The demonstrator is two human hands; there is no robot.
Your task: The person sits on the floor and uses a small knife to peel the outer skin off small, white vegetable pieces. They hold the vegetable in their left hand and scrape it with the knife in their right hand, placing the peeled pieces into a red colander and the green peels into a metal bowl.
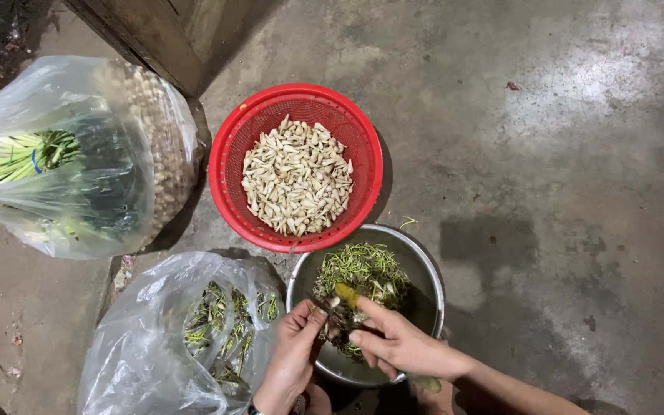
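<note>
Left hand (295, 355): wrist cut by the frame's bottom edge at 6 o'clock. Small item pinched between both hands over the steel bowl (424, 277) too small to identify. Right hand (393, 342) hides the bowl's near rim. Clear bag (63, 154) at 9 o'clock cut by the left edge; its contents blurred by plastic.

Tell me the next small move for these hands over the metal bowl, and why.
Probably drop the piece pinched between left hand and right hand: green trimmings already fill the metal bowl beneath, pale petals the red basket.
</note>
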